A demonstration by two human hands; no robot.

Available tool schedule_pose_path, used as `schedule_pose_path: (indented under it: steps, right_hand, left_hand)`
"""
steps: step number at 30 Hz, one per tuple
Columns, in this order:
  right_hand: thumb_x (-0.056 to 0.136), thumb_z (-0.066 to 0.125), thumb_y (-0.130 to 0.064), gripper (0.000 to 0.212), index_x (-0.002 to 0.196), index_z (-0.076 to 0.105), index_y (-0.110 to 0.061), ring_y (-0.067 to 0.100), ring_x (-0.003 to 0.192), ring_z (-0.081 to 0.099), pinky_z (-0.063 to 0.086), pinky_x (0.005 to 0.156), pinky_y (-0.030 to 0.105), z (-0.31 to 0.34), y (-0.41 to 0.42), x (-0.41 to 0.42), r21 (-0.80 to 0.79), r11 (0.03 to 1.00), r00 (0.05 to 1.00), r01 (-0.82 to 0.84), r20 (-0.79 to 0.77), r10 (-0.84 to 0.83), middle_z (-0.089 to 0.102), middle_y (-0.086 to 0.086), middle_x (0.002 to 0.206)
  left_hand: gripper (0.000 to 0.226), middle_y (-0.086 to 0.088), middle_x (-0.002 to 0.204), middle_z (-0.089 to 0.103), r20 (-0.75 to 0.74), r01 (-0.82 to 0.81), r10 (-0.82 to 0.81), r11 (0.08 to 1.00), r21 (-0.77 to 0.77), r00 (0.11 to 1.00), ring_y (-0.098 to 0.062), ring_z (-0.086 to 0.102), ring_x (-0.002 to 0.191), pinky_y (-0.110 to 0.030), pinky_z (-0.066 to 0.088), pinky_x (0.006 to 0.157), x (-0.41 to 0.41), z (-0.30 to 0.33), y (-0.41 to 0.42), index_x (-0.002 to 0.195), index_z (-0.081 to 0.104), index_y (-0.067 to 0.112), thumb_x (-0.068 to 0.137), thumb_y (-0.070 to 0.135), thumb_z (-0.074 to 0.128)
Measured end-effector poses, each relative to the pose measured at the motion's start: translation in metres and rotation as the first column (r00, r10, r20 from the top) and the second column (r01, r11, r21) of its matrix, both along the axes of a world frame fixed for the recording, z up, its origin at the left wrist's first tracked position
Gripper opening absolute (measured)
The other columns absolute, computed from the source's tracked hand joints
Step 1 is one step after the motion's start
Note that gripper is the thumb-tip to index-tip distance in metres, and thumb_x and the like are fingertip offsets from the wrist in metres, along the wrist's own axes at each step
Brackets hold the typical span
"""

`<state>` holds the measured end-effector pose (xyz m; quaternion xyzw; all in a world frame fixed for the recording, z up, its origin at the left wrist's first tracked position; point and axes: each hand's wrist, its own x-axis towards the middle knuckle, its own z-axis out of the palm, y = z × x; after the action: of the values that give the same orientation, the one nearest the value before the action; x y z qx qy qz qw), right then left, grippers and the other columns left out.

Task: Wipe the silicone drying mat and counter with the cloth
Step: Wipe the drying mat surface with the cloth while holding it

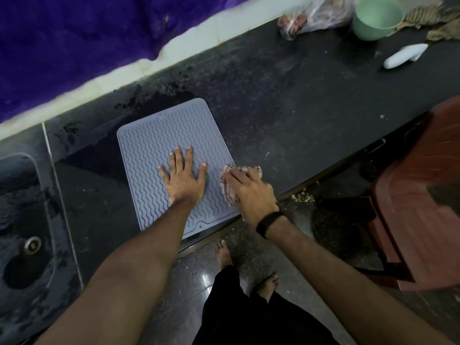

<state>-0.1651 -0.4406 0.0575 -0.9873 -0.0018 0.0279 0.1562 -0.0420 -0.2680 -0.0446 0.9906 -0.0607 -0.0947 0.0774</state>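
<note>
We look down on a dark stone counter [286,103] running from lower left to upper right, speckled with crumbs and a damp patch at the far side of the mat. A grey-blue silicone drying mat [159,140] with wavy ridges lies flat near the counter's front edge, its long axis pointing away from us toward the wall and leaning a little to the left; its near short edge reaches the counter's front lip. A dark sink [22,220] is set into the counter at far left, a reddish-brown plastic chair [423,195] stands at right. Our left hand [185,179] lies flat on the middle of the mat, fingers straight and spread, gripping nothing. Our right hand [251,192], a black band at its wrist, presses down on a checked cloth [230,190] bunched at the mat's right edge, partly on the mat and partly on the counter; we cannot tell whether the fingers curl into the fabric. At far right sit a pale green cup [375,18], a crumpled plastic bag [308,18] and a white bottle [404,56] on its side.
</note>
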Motion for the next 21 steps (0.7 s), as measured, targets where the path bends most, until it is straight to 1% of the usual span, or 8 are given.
schedule_pose_path:
  steps: [3, 5, 10, 14, 16, 18, 20, 21]
  right_hand:
    - [0.089, 0.056, -0.021, 0.055, 0.141, 0.036, -0.021, 0.028, 0.127, 0.034, 0.049, 0.087, 0.047, -0.014, 0.009, 0.022, -0.044, 0.998, 0.987, -0.041, -0.157, 0.034, 0.039, 0.000, 0.145]
    - [0.091, 0.050, -0.018, 0.053, 0.141, 0.035, -0.022, 0.030, 0.129, 0.031, 0.051, 0.084, 0.046, -0.026, 0.008, 0.014, -0.037, 0.999, 0.984, -0.039, -0.177, 0.032, 0.037, 0.000, 0.146]
    - [0.084, 0.059, -0.019, 0.058, 0.139, 0.041, -0.025, 0.035, 0.125, 0.037, 0.056, 0.076, 0.046, -0.036, -0.006, -0.031, -0.048, 0.996, 0.984, -0.072, -0.170, 0.063, 0.044, -0.001, 0.142]
    - [0.086, 0.057, -0.026, 0.060, 0.141, 0.035, -0.031, 0.028, 0.124, 0.037, 0.051, 0.079, 0.042, -0.028, -0.011, -0.049, -0.079, 0.992, 0.962, -0.103, -0.263, 0.079, 0.042, -0.007, 0.144]
    - [0.086, 0.057, -0.027, 0.052, 0.135, 0.041, -0.032, 0.025, 0.116, 0.041, 0.050, 0.074, 0.042, -0.015, -0.013, -0.040, -0.060, 0.996, 0.979, -0.067, -0.199, 0.054, 0.050, -0.007, 0.136]
    - [0.083, 0.063, -0.026, 0.049, 0.129, 0.047, -0.030, 0.023, 0.111, 0.044, 0.051, 0.069, 0.042, -0.001, -0.012, -0.017, -0.042, 0.999, 0.996, -0.018, -0.086, 0.014, 0.055, -0.007, 0.130]
    - [0.080, 0.068, -0.024, 0.055, 0.131, 0.047, -0.027, 0.024, 0.115, 0.043, 0.052, 0.069, 0.044, 0.008, -0.007, 0.018, -0.019, 1.000, 1.000, 0.005, 0.003, -0.005, 0.051, -0.006, 0.135]
    - [0.082, 0.065, -0.021, 0.056, 0.134, 0.046, -0.025, 0.025, 0.118, 0.042, 0.052, 0.072, 0.045, 0.009, -0.003, 0.037, -0.010, 1.000, 1.000, 0.011, 0.011, -0.011, 0.048, -0.005, 0.139]
  left_hand:
    - [0.075, 0.001, 0.171, -0.011, -0.001, -0.005, 0.005, 1.000, 0.003, 1.000, -0.019, -0.015, 0.157, -0.055, -0.014, 0.123, 0.001, 0.000, 0.000, 0.162, -0.007, 0.035, 0.098, 0.072, 0.004]
    - [0.075, 0.001, 0.171, -0.011, -0.004, -0.008, 0.008, 1.000, 0.005, 1.000, -0.019, -0.015, 0.157, -0.055, -0.015, 0.123, 0.000, 0.000, 0.000, 0.162, -0.007, 0.035, 0.098, 0.072, 0.004]
    - [0.075, 0.001, 0.171, -0.011, -0.014, -0.008, 0.008, 1.000, 0.010, 1.000, -0.020, -0.015, 0.157, -0.056, -0.014, 0.123, 0.000, 0.001, 0.000, 0.162, -0.007, 0.035, 0.098, 0.071, 0.004]
    - [0.074, 0.000, 0.171, -0.011, -0.006, -0.007, 0.007, 1.000, -0.003, 1.000, -0.020, -0.014, 0.157, -0.057, -0.012, 0.123, -0.001, 0.003, -0.001, 0.162, -0.006, 0.034, 0.099, 0.070, 0.005]
    - [0.074, 0.000, 0.171, -0.011, -0.004, -0.008, 0.008, 1.000, -0.002, 1.000, -0.021, -0.014, 0.157, -0.057, -0.011, 0.123, -0.001, 0.003, -0.001, 0.163, -0.007, 0.034, 0.099, 0.070, 0.004]
    - [0.075, -0.001, 0.171, -0.013, -0.014, -0.007, 0.007, 1.000, 0.001, 1.000, -0.021, -0.016, 0.156, -0.058, -0.012, 0.123, -0.001, 0.003, -0.001, 0.162, -0.008, 0.034, 0.098, 0.071, 0.003]
    - [0.075, -0.001, 0.171, -0.014, -0.017, -0.005, 0.005, 1.000, 0.001, 1.000, -0.021, -0.017, 0.156, -0.058, -0.012, 0.123, -0.001, 0.003, -0.001, 0.162, -0.008, 0.034, 0.098, 0.071, 0.002]
    - [0.075, -0.001, 0.171, -0.014, -0.013, -0.004, 0.004, 1.000, -0.003, 1.000, -0.021, -0.017, 0.156, -0.057, -0.012, 0.123, -0.001, 0.003, -0.001, 0.162, -0.007, 0.034, 0.098, 0.071, 0.002]
